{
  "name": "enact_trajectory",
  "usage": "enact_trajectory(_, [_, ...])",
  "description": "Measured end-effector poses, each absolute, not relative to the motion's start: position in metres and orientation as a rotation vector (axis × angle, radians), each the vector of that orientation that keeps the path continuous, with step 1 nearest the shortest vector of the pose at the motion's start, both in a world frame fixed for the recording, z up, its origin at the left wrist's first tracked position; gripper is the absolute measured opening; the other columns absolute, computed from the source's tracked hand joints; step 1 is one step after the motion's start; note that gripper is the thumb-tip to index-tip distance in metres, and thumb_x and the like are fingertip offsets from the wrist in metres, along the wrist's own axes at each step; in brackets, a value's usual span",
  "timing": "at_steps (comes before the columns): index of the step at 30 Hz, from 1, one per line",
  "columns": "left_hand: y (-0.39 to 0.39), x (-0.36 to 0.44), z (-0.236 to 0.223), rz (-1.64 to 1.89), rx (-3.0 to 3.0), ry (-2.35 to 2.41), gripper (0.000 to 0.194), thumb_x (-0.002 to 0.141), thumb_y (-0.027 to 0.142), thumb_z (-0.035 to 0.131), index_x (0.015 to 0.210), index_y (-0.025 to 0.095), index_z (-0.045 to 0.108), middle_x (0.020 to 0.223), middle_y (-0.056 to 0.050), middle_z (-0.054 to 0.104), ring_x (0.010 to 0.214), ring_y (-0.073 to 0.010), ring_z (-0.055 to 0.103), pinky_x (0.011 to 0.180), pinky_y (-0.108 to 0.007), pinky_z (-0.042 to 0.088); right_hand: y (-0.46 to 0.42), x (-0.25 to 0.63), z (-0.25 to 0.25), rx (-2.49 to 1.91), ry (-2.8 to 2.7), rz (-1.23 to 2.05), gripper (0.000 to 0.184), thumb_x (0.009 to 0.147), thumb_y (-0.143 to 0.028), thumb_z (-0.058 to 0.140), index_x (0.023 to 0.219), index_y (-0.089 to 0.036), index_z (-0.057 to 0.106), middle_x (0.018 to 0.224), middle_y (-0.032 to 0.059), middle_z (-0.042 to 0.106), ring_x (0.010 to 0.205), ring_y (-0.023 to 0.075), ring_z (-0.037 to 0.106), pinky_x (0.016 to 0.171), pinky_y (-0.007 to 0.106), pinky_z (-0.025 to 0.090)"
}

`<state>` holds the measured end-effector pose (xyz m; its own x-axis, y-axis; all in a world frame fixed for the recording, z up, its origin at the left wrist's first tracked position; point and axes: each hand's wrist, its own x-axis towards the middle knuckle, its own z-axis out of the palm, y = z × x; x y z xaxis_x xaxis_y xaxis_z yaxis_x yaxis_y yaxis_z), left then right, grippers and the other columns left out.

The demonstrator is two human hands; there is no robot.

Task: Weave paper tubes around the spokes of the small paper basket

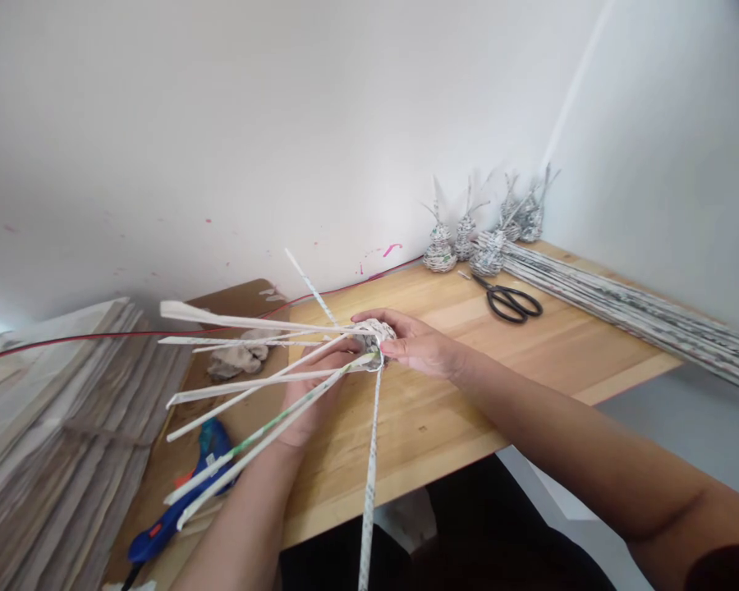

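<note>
A small weaving of rolled paper strips (373, 335) is held between my two hands above the wooden table. Long white paper tubes (234, 386) fan out from it to the left, and one thin tube (370, 476) hangs down toward my lap. My right hand (422, 349) is closed on the right side of the weaving, thumb pressed on its front edge. My left hand (320, 373) supports it from the left, closed behind the tubes, its fingers partly hidden.
Black scissors (511, 302) lie right of centre. Several woven paper gourd shapes (440, 249) stand by the wall, with a bundle of paper tubes (628, 304) beside them. A blue glue gun (178, 509), a rag (240, 355) and stacked paper (80, 443) are at left.
</note>
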<state>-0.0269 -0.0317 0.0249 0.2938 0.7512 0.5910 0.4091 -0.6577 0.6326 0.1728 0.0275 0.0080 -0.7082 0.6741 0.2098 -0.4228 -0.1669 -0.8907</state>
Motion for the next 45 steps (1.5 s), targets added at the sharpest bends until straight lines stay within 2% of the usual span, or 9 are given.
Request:
enact_trajectory(7, [-0.031, -0.031, 0.014, 1.304, 2.175, 0.979, 0.017, 0.09, 0.022, 0.063, 0.093, 0.021, 0.079, 0.108, -0.01, 0.074, 0.103, -0.0246, 0.066, 0.098, -0.043, 0.05, 0.027, 0.176, 0.013, -0.316, -1.285, 2.045, 0.049, 0.081, -0.037, 0.073, 0.126, -0.022, 0.063, 0.115, 0.0074, 0.065, 0.088, 0.0161, 0.063, 0.073, 0.029, 0.054])
enact_trajectory(14, [-0.033, -0.026, 0.013, 1.391, 2.002, 0.977, 0.018, 0.089, 0.034, 0.065, 0.089, 0.023, 0.079, 0.115, -0.009, 0.074, 0.112, -0.0283, 0.065, 0.104, -0.045, 0.049, 0.027, 0.175, 0.012, -0.348, -1.271, 2.019, 0.043, 0.079, -0.023, 0.069, 0.122, -0.022, 0.065, 0.114, 0.0074, 0.068, 0.089, 0.0168, 0.066, 0.073, 0.03, 0.056])
enact_trajectory(20, [-0.028, -0.035, 0.01, 1.262, 2.158, 1.101, 0.011, 0.085, 0.026, 0.069, 0.09, 0.024, 0.079, 0.107, -0.007, 0.075, 0.101, -0.0236, 0.069, 0.096, -0.039, 0.052, 0.028, 0.175, 0.011, -0.402, -1.133, 2.096, 0.039, 0.078, -0.024, 0.067, 0.117, -0.021, 0.064, 0.103, 0.0049, 0.07, 0.078, 0.0172, 0.067, 0.063, 0.033, 0.06])
enact_trajectory(24, [-0.024, -0.037, 0.005, 1.29, 1.881, 1.043, 0.01, 0.082, 0.029, 0.074, 0.086, 0.02, 0.076, 0.091, -0.007, 0.076, 0.087, -0.0205, 0.07, 0.085, -0.033, 0.054, 0.028, 0.176, 0.014, -0.538, -1.093, 2.164, 0.029, 0.083, -0.035, 0.066, 0.108, -0.021, 0.062, 0.091, 0.0039, 0.07, 0.074, 0.0177, 0.067, 0.06, 0.034, 0.06])
enact_trajectory(28, [-0.021, -0.039, 0.005, 1.31, 1.564, 0.969, 0.017, 0.079, 0.033, 0.078, 0.083, 0.017, 0.072, 0.078, -0.003, 0.072, 0.073, -0.0141, 0.066, 0.071, -0.025, 0.052, 0.03, 0.175, 0.014, -0.715, -1.139, 1.99, 0.025, 0.081, -0.04, 0.071, 0.093, -0.02, 0.062, 0.082, 0.0023, 0.068, 0.07, 0.0141, 0.064, 0.054, 0.022, 0.054])
enact_trajectory(31, [-0.019, -0.041, 0.005, 1.241, 1.451, 0.889, 0.024, 0.077, 0.036, 0.08, 0.08, 0.015, 0.068, 0.072, -0.002, 0.069, 0.066, -0.0118, 0.063, 0.065, -0.024, 0.051, 0.031, 0.174, 0.014, -0.744, -1.147, 1.897, 0.026, 0.077, -0.036, 0.077, 0.092, -0.02, 0.063, 0.081, 0.0001, 0.067, 0.068, 0.0114, 0.061, 0.049, 0.018, 0.046])
enact_trajectory(35, [-0.018, -0.046, 0.002, 1.182, 1.313, 0.819, 0.025, 0.077, 0.036, 0.08, 0.082, 0.016, 0.066, 0.074, -0.001, 0.069, 0.063, -0.0105, 0.064, 0.063, -0.023, 0.055, 0.032, 0.173, 0.013, -0.699, -1.189, 1.921, 0.03, 0.076, -0.041, 0.076, 0.095, -0.019, 0.068, 0.084, 0.0019, 0.068, 0.067, 0.0109, 0.06, 0.048, 0.018, 0.04])
enact_trajectory(41, [-0.017, -0.049, 0.002, 1.154, 1.184, 0.889, 0.031, 0.073, 0.039, 0.083, 0.087, 0.017, 0.066, 0.076, 0.0, 0.068, 0.064, -0.0111, 0.065, 0.06, -0.024, 0.06, 0.031, 0.175, 0.014, -0.666, -1.239, 1.94, 0.033, 0.07, -0.044, 0.082, 0.074, -0.016, 0.065, 0.068, -0.0009, 0.06, 0.06, 0.009, 0.052, 0.049, 0.02, 0.036])
enact_trajectory(45, [-0.018, -0.048, 0.005, 1.156, 1.082, 0.888, 0.034, 0.069, 0.037, 0.086, 0.085, 0.016, 0.065, 0.076, 0.0, 0.066, 0.064, -0.0105, 0.064, 0.06, -0.024, 0.06, 0.031, 0.176, 0.014, -0.648, -1.3, 1.972, 0.038, 0.068, -0.046, 0.084, 0.072, -0.015, 0.062, 0.065, -0.0005, 0.059, 0.057, 0.009, 0.051, 0.048, 0.021, 0.036])
